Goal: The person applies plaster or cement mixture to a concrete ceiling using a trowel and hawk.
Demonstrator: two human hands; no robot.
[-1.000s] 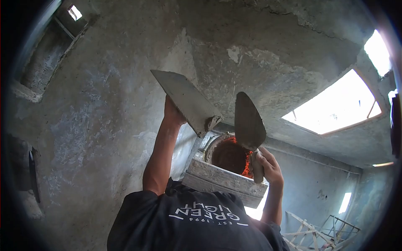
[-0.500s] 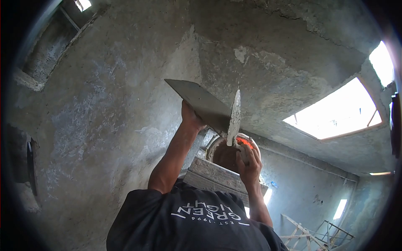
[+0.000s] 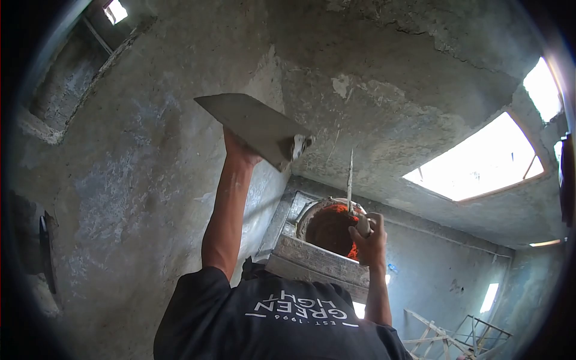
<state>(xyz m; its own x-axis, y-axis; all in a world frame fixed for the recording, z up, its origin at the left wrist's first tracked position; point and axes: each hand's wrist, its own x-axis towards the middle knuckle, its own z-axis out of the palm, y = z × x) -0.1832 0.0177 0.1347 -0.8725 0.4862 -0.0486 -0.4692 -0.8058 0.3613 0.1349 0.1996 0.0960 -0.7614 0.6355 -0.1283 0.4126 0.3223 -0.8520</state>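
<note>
The left hand (image 3: 240, 153) is under a flat board (image 3: 249, 123), which slants in front of the wall (image 3: 138, 180); its fingers are hidden, so their grip cannot be told. A small lump, apparently mortar (image 3: 300, 145), sits right at the board's lower edge, and a steeper slant could let it slip off. The right hand (image 3: 372, 240) has its fingers clamped around the handle of a trowel (image 3: 350, 180) (the blade shows edge-on, pointing up). That hand is close to the orange-walled bucket (image 3: 353, 252) behind the plank (image 3: 318, 264); a low, careless swing could knock the trowel against the rim.
</note>
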